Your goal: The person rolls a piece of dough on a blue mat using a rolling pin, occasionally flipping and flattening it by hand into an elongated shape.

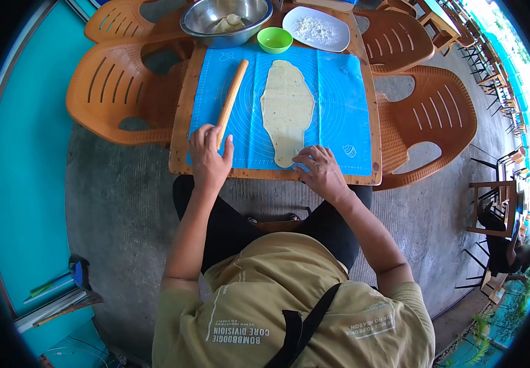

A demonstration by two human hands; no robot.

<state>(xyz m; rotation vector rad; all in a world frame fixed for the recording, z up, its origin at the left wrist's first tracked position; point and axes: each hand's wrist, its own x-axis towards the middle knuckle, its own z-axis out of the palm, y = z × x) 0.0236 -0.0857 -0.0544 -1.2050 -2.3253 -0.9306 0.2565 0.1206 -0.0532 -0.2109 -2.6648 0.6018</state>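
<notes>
1. The left hand point(210, 161) is curled over the near end of the rolling pin point(231, 101). The pin lies slanted on the left part of the blue mat point(338, 122), beside the dough and apart from it.
2. The right hand point(321, 173) is spread flat, palm down. Its fingertips press the near tip of the dough point(286, 113) at the near edge of the mat.
3. The dough is a long, thin, speckled sheet lying along the middle of the mat, from near to far, narrower at the near end.
4. Judging from this, the work is at a pause in rolling: one hand steadies the sheet while the pin is off to the side.
5. A next move calls for lifting the pin across onto the dough and bringing both hands to its ends. Light, even pressure is needed, since so thin a sheet could tear or stick.
6. The mat lies on a wooden table point(182, 122). At the far end are a steel bowl point(203, 24) with dough lumps, a small green bowl point(275, 39) and a white plate point(316, 29) of flour.
7. Orange plastic chairs point(111, 92) stand on both sides.
</notes>
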